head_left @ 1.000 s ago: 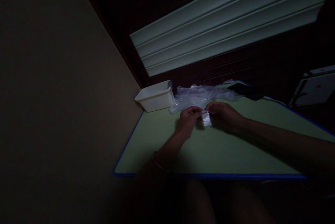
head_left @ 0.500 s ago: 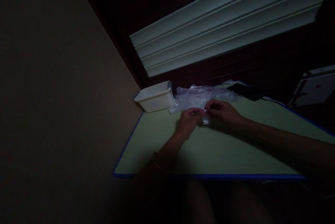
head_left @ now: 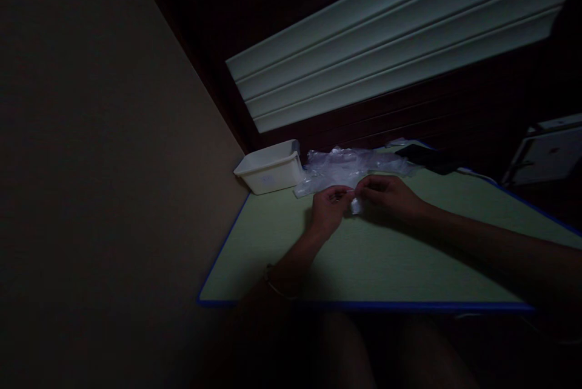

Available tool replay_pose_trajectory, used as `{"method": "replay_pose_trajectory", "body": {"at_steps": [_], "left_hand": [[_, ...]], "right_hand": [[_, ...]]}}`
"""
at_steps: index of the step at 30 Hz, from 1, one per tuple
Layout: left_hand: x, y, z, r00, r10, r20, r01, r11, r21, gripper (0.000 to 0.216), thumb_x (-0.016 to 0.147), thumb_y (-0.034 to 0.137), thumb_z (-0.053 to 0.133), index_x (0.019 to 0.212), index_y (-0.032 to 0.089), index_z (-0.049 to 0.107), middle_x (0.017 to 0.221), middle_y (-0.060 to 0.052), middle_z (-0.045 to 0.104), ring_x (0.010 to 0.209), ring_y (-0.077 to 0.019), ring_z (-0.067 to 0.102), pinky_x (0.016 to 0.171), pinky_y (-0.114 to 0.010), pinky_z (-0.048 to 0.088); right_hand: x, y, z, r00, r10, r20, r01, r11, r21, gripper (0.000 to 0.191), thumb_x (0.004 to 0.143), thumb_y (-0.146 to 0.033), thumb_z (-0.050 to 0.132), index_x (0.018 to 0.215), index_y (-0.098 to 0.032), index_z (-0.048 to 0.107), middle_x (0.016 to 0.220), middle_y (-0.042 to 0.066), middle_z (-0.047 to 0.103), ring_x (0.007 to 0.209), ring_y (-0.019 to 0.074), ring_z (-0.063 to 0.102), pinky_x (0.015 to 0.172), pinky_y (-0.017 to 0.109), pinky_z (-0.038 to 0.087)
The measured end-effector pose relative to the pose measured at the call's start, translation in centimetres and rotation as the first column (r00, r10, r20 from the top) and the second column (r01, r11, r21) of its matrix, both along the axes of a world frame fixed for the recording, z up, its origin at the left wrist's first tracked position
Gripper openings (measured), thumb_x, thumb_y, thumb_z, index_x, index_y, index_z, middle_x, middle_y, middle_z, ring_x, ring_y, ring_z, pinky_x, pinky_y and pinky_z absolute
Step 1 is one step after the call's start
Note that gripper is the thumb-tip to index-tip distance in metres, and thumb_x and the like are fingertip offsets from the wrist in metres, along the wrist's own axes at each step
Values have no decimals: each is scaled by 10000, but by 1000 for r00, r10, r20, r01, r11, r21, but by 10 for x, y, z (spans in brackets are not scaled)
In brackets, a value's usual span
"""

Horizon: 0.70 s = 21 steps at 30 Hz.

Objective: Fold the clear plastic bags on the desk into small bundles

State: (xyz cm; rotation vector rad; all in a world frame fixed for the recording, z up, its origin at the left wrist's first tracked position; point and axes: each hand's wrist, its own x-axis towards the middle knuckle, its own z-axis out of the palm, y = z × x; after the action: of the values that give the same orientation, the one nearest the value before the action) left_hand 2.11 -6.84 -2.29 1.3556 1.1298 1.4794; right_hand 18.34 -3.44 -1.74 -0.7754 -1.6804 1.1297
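Observation:
Between my two hands hangs a small clear plastic bag (head_left: 356, 207), pinched along its top. My left hand (head_left: 329, 208) grips its left side with thumb and fingers pressed together. On the other side my right hand (head_left: 385, 195) pinches it too, and the fingertips of both hands nearly meet. What the bag holds, if anything, is too dim to make out. Just beyond my hands a heap of clear plastic bags (head_left: 341, 165) lies crumpled on the table.
A white plastic bin (head_left: 273, 177) stands at the table's back left, by the wall. Right of the heap lies a dark flat item (head_left: 427, 159). The pale green table (head_left: 382, 268) has a blue edge. A white box-like object (head_left: 555, 156) is at far right.
My right hand has shifted slightly, closing in on the left fingertips. The small bag hangs a little further left and looks more bunched.

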Motion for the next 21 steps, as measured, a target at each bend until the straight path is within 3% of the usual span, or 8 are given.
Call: {"method": "replay_pose_trajectory", "body": {"at_steps": [8,14,21], "left_hand": [[-1,-5,4,998,-12,-55,12,1000,8,236,700,371,739,800,158,727,730,-40,674,627,-113,550,607,-245,434],[-2,-2,1,989,54,-135,-45,996,74,198,713,348,723,766,157,734,733,-38,695,657,-134,587,639,-256,459],[-3,-2,1,981,48,-186,-27,994,110,206,782,348,663,816,161,742,768,-49,706,679,-145,602,669,-268,461]], "right_hand": [[4,-4,8,992,-47,117,27,986,164,190,775,-372,659,736,-197,722,736,38,696,708,199,607,698,330,441],[5,-2,7,991,-43,126,18,982,190,183,763,-363,672,738,-197,745,736,40,710,699,201,618,682,314,439],[6,1,6,990,-57,125,36,985,167,201,775,-367,647,728,-191,731,720,37,696,693,196,602,689,324,447]]}}
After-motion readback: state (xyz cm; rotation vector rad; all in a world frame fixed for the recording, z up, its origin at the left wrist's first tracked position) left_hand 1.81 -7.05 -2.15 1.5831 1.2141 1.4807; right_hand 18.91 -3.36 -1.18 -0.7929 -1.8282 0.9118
